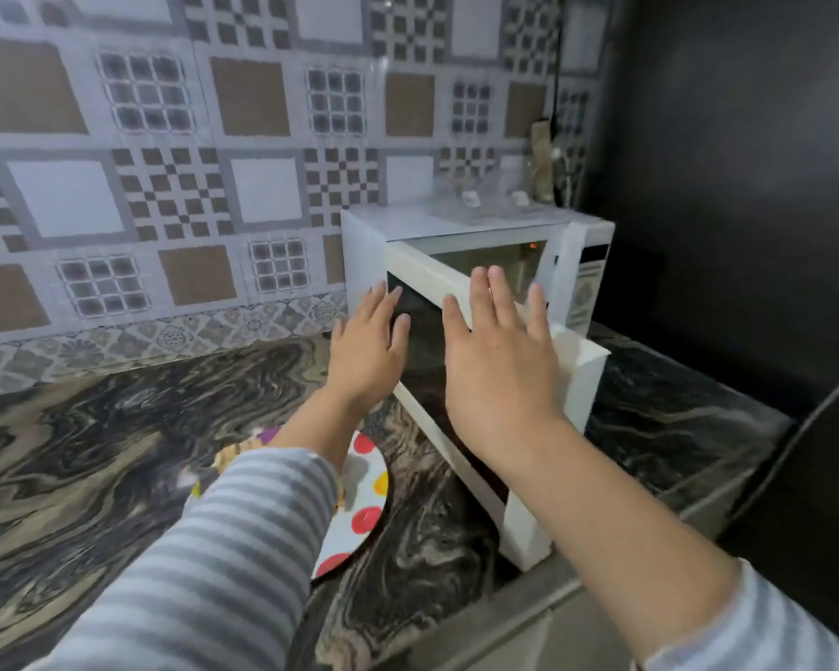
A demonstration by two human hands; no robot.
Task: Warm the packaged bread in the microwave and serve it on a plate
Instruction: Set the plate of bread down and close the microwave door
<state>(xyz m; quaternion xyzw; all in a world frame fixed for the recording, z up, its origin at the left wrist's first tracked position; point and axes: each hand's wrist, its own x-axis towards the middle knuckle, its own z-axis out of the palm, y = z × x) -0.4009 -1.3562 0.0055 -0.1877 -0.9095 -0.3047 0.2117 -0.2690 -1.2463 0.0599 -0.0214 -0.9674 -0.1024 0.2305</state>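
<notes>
A white microwave [456, 225] stands on the marbled counter against the tiled wall. Its door [534, 520] hangs partly open and swings out toward me. My left hand [366, 351] and my right hand [500, 365] are both spread flat with straight fingers against the door's outer face. A white plate with coloured dots [364, 496] lies on the counter below my left forearm, which hides most of it. A bit of tan bread [236, 455] shows at the plate's far edge beside my striped sleeve.
The dark swirled counter [93, 452] stretches to the left. A dark wall panel [747, 186] rises right of the microwave. Small clear items sit on top of the microwave [475, 198]. The counter's front edge [529, 617] runs under my right forearm.
</notes>
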